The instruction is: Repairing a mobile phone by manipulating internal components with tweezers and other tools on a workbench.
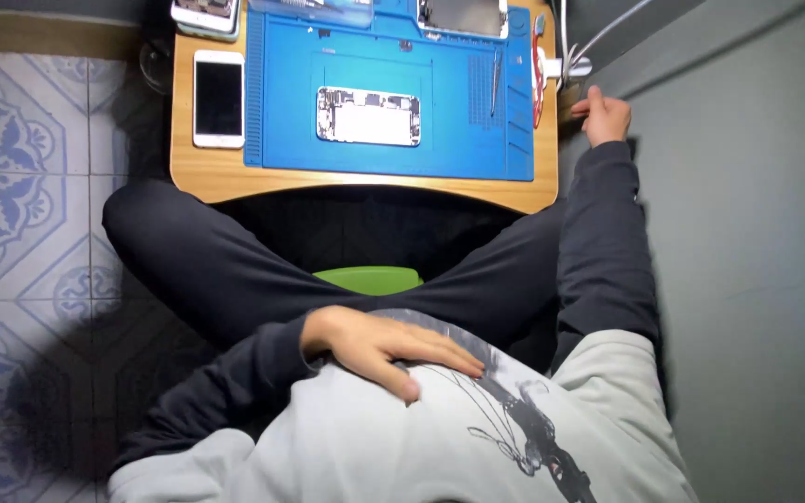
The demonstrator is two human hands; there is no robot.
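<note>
The left hand (379, 349) is lying flat with fingers spread on the shirt (402, 438), the right hand (605, 116) is maybe touching the bench (365, 186) edge at two o'clock, fingers curled, and the opened phone (368, 116) is waiting untouched at twelve o'clock.

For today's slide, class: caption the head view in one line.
Seated person, left hand flat on their shirt, right hand at the edge of a wooden table holding an opened phone.
</note>
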